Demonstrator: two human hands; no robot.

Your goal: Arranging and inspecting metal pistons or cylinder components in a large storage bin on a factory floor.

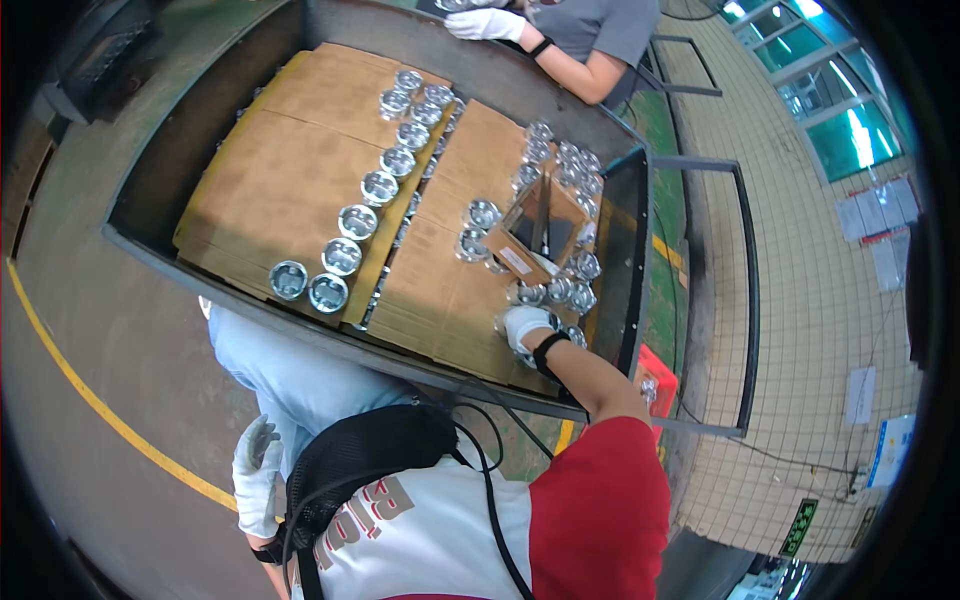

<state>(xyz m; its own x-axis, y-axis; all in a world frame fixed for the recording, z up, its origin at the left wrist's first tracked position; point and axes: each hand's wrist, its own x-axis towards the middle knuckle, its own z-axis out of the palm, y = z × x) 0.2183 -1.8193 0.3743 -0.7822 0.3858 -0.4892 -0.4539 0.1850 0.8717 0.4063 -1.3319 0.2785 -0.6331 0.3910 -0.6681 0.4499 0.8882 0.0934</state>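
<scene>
Shiny metal pistons stand on brown cardboard sheets (270, 165) inside a deep metal bin (140, 215). One line of them, with a piston (357, 222) near its middle, runs along the left sheet's right edge. Another cluster, including a piston (483, 213), fills the right side. My right hand (527, 327), in a white glove, reaches down among the pistons at the near right and closes on one; its fingertips are partly hidden. Outside the bin, at my left side, my left hand (257, 475) hangs with gloved fingers stretched out, holding nothing. Its fingertips are smudged grey.
An open box (515, 255) with dark tools sits among the right-hand pistons. Beyond the far wall, a co-worker's gloved hand (485, 24) is near more metal parts. A red crate (655, 385) stands right of the bin, near a metal frame (750, 300). Cables hang across my front.
</scene>
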